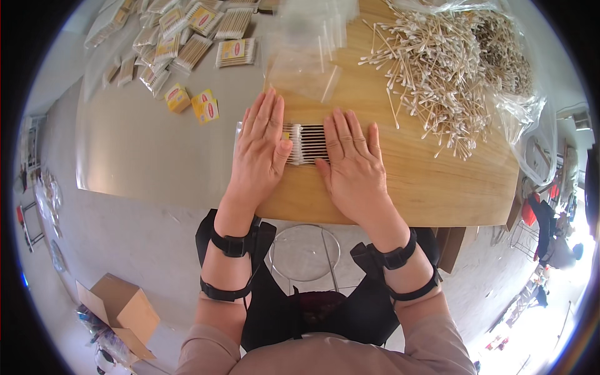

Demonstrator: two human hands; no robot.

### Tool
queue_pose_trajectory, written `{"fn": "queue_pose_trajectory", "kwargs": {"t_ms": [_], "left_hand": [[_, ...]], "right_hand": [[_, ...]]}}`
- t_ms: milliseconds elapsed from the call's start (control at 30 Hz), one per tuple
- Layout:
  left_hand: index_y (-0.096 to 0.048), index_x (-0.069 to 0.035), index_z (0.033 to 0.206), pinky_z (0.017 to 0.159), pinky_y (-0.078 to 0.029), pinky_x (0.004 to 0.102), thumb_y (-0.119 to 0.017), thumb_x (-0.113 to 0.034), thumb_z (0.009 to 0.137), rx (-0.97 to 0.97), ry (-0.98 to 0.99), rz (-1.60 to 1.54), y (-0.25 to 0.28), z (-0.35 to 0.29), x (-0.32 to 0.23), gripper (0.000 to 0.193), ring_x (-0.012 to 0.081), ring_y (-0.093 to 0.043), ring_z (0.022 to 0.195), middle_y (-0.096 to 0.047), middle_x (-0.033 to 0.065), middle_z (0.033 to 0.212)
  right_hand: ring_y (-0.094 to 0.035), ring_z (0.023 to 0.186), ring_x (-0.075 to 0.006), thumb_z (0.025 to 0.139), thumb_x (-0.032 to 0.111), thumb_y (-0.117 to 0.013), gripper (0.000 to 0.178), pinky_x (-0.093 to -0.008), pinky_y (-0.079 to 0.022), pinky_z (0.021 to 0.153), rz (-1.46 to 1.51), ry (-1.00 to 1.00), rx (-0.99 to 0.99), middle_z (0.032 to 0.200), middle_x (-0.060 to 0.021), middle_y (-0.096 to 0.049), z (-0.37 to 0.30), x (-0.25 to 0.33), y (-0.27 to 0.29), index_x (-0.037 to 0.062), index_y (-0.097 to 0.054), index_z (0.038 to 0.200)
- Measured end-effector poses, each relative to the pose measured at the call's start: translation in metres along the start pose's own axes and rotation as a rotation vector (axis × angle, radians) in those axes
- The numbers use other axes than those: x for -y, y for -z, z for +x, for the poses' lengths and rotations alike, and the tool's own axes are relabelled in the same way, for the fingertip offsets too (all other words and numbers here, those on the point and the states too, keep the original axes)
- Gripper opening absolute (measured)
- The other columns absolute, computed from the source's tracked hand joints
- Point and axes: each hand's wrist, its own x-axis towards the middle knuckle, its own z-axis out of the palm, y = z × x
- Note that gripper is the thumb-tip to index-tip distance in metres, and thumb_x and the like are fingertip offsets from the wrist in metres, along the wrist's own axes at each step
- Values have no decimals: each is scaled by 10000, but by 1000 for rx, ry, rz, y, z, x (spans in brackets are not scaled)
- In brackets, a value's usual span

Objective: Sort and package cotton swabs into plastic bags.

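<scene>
A flat row of cotton swabs (306,144) with white tips and dark-looking sticks lies on the wooden table between my palms. My left hand (259,137) lies flat over the row's left end, fingers stretched away from me. A clear plastic edge (239,130) and a bit of yellow card (286,135) show beside it; the rest is hidden under the palm. My right hand (356,156) rests flat over the row's right end, its fingers straight and the little finger somewhat apart. Neither hand is wrapped round anything.
Loose cotton swabs (431,69) form a big heap at the far right, partly in a clear bag (531,131). Clear zip bags (306,69) lie beyond my hands. Packed swab bundles (194,50) and yellow cards (205,106) sit far left. A cardboard box (122,309) stands on the floor.
</scene>
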Motion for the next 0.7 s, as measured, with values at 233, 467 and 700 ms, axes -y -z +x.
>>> {"fn": "queue_pose_trajectory", "kwargs": {"t_ms": [233,467,700], "left_hand": [[-355,-2,1491,1175,-245,465,-293,-425,1059,-17,0,-16,1,-2,-1,608,349,-308,1440,-338,173,1553],[-369,14,1478,1183,-238,436,-214,-476,1067,-132,143,-467,10,-1,-10,658,313,-305,1452,-365,173,1544],[-381,21,1451,1194,-222,390,-138,-655,997,-401,443,-1144,13,5,-9,849,288,-369,1408,-409,170,1501]], "right_hand": [[-299,1453,-299,924,283,-595,655,-515,-196,1191,82,-27,-25,1551,-148,-347,4,21,-9,0,-372,1471],[-337,1432,-334,942,286,-580,624,-515,-229,1179,158,-28,-74,1519,-189,-385,4,22,-8,-39,-399,1443],[-349,1396,-441,1043,201,-435,520,-463,-305,1140,852,-49,-282,1473,-287,-384,16,15,-9,-84,-303,1457]]}}
